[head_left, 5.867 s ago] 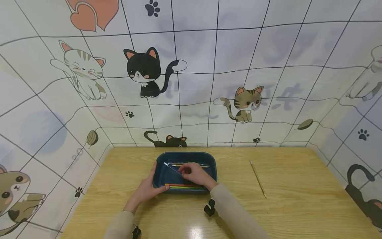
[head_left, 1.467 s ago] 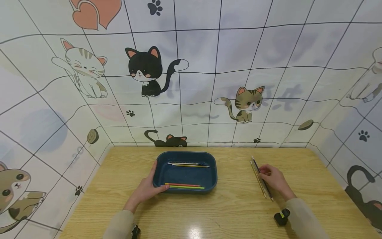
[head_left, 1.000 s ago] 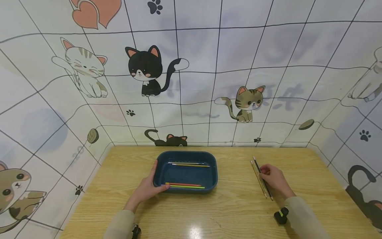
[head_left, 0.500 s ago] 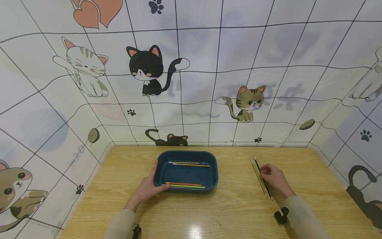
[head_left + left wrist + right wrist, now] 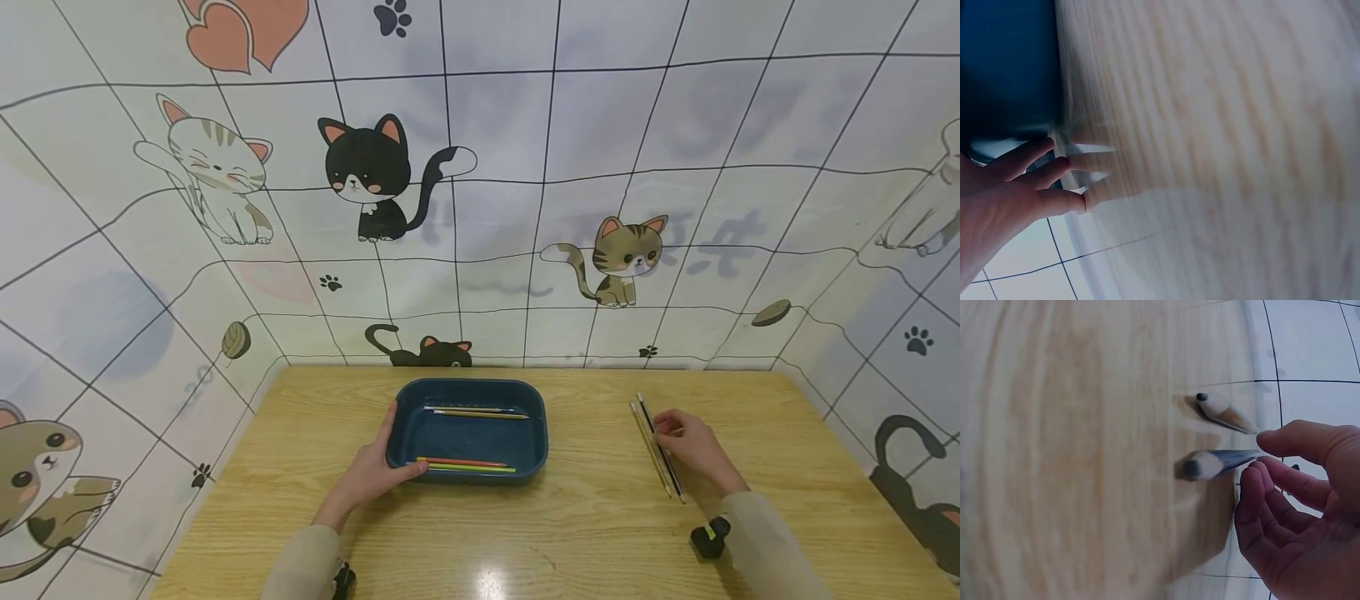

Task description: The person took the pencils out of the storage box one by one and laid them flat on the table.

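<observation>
My left hand rests at the near left corner of a dark blue tray, fingers straight along its outer side and thumb on the front rim. In the left wrist view those fingers lie spread beside the tray wall. On the table to the right, my right hand pinches a dark pencil between thumb and forefinger, its white end pointing away. A gold pencil lies close beside it. The right wrist view shows the sharpened tip of the dark pencil near my fingertips.
Inside the tray, a yellow pencil and another lie along the back; an orange pencil and a lime green pencil lie along the front. A cat-patterned sheet hangs behind the wooden table.
My right hand has moved from inside the tray to the right with the dark pencil, now beside the gold one. Over the last second it has barely shifted. My left hand stays put.
</observation>
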Demonstrator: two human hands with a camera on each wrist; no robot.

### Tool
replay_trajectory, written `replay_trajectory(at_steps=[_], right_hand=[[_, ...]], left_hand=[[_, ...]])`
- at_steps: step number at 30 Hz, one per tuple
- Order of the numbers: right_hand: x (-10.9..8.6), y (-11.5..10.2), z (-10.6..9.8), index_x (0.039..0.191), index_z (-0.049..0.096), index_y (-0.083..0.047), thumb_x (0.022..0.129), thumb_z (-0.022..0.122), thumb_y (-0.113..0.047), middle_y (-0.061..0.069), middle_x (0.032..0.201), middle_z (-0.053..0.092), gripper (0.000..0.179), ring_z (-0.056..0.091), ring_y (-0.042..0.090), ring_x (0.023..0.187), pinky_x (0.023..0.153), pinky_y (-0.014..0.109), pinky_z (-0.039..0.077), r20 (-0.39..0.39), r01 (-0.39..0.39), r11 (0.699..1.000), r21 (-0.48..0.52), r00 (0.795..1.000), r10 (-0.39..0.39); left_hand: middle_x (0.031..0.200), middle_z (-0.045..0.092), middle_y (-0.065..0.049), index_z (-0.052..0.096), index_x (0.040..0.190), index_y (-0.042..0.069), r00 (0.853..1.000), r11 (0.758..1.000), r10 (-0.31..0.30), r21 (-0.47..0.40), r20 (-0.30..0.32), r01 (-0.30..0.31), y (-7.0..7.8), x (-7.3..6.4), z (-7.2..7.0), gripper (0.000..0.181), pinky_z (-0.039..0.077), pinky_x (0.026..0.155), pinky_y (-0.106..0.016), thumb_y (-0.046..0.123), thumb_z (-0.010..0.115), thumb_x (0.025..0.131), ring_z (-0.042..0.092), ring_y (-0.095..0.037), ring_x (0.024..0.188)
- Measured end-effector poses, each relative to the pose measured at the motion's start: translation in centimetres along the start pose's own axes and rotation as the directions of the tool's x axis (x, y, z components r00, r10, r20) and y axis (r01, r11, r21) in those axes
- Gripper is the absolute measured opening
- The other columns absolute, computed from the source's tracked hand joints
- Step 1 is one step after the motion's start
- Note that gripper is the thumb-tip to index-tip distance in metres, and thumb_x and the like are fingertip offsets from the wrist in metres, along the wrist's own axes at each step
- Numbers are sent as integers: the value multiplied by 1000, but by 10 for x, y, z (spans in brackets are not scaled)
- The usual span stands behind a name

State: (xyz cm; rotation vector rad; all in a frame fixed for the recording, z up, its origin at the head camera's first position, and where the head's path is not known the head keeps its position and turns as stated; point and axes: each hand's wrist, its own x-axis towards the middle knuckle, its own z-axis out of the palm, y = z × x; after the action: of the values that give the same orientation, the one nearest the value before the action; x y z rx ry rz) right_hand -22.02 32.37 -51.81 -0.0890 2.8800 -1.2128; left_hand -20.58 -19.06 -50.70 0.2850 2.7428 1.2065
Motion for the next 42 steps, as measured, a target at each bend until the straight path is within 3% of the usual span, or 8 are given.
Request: replay_trajectory(at_steps=[8, 19, 31, 38, 42], right_hand=[[2, 3, 1, 110, 58, 11, 88, 68, -5, 13, 92, 63, 29, 62, 36, 88, 69, 40, 49, 4, 14, 999, -37, 1000, -14], [2, -3, -1, 114, 57, 10, 91, 64, -6, 14, 95, 62, 29, 61, 36, 91, 67, 37, 50, 3, 11, 1000, -20, 1000, -11], [8, -56, 16, 114, 61, 9, 92, 65, -4, 13, 97, 63, 25, 61, 28, 84, 65, 35, 49, -8, 144, 989, 18, 990, -144], [18, -78, 37, 112, 63, 5, 92, 64, -4, 10, 96, 63, 22, 61, 27, 84, 67, 36, 50, 1, 202, 977, 66, 979, -203], [23, -88, 48, 109, 64, 4, 91, 65, -3, 9, 94, 63, 19, 61, 25, 83, 69, 37, 50, -1, 235, 967, 97, 972, -236]], left_hand=[[135, 42, -39, 4, 156, 13, 1000, 1000, 1, 2, 4, -1, -1, 0, 1, 112, 41, 93, -55, 43, 78, 79, 55, -41, 111], [135, 42, -39, 3, 156, 13, 1000, 1000, 10, -3, 1, -10, -1, -1, 0, 112, 42, 91, -55, 41, 79, 79, 56, -39, 107], [123, 51, -39, 5, 156, 11, 1000, 1000, 19, -14, -6, -19, -1, 0, 0, 112, 41, 92, -54, 40, 80, 78, 57, -39, 106], [129, 48, -38, 6, 156, 9, 1000, 999, 24, -23, -8, -24, -2, 0, 0, 112, 41, 93, -53, 40, 80, 78, 56, -38, 109], [115, 58, -34, 6, 156, 9, 1000, 1000, 16, -25, -9, -16, -1, 0, -1, 112, 42, 91, -52, 39, 80, 78, 59, -33, 100]])
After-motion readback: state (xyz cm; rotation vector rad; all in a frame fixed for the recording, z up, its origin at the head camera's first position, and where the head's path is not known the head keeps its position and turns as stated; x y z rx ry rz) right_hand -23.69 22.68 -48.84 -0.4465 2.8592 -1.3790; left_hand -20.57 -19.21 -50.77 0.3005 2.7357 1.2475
